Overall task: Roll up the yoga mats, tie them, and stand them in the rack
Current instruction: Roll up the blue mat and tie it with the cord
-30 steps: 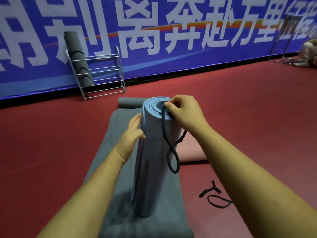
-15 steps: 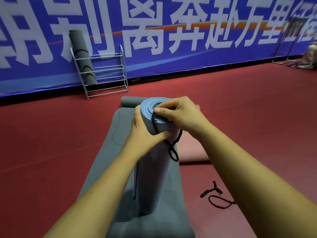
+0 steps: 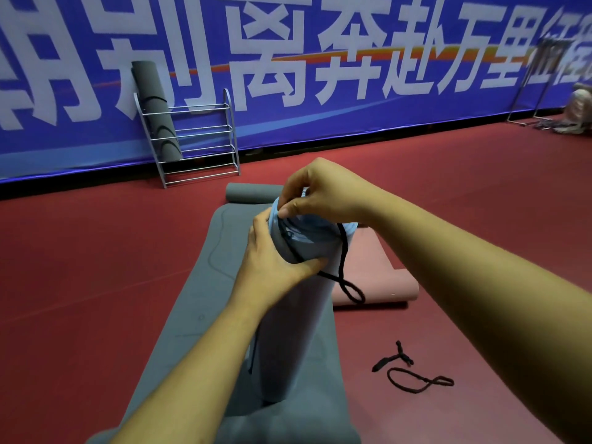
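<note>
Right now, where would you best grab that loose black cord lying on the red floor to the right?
Pinch the loose black cord at its knotted end, from straight above. It lies flat on the red floor, so nothing can slide beneath it, and the knot looks like its thickest part.

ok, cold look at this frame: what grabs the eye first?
The rolled blue mat stands upright at centre on a flat grey mat, the left hand gripping it and the right hand pinching a black cord at its top rim. Behind, a blue banner with huge white characters spans the wall; a metal rack at back left holds one grey roll.
</note>
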{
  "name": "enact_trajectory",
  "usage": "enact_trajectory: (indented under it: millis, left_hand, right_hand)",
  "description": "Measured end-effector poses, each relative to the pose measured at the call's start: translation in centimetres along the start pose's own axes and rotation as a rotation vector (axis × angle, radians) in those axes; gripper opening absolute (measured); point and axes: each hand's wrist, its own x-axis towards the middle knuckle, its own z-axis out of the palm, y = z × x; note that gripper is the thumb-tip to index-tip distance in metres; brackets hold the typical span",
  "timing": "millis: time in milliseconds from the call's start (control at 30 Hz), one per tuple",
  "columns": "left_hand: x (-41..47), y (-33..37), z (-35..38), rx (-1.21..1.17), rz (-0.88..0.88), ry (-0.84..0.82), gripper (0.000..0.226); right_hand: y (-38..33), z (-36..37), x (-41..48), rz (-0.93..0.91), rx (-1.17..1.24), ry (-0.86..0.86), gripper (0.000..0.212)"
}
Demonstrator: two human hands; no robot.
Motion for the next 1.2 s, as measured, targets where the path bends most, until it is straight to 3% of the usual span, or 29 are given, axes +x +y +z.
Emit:
enact_trajectory:
  millis: [367, 633, 933, 1067, 1200]
  left_hand:
    - [-1.6, 0.2, 0.3, -0.039, 0.049, 0.046, 0.109]
    - [-2.2, 0.2, 0.6, -0.056, 0.117, 0.045, 0.114]
    - [-1.7, -0.7, -0.4, 0.054, 0.303, -0.024, 0.076]
    - [-1.7, -1.5, -1.6, 0.018, 0.346, -0.011, 0.071]
    - [-2.1, -1.8, -2.4, 0.037, 0.417, -0.026, 0.07]
  right_hand:
    - [1.6, 0.8, 3.0, 0.147, 0.04, 0.011, 0.03]
    - [1.8, 1.0, 4.4, 0.104, -0.026, 0.023, 0.028]
    - [2.8, -0.2, 5.8, 0.115, -0.027, -0.121, 0.02]
    - [3.6, -0.9, 5.8, 0.13, -0.072, -0.121, 0.026]
    - [5.2, -0.6, 4.6, 0.171, 0.08, -0.078, 0.027]
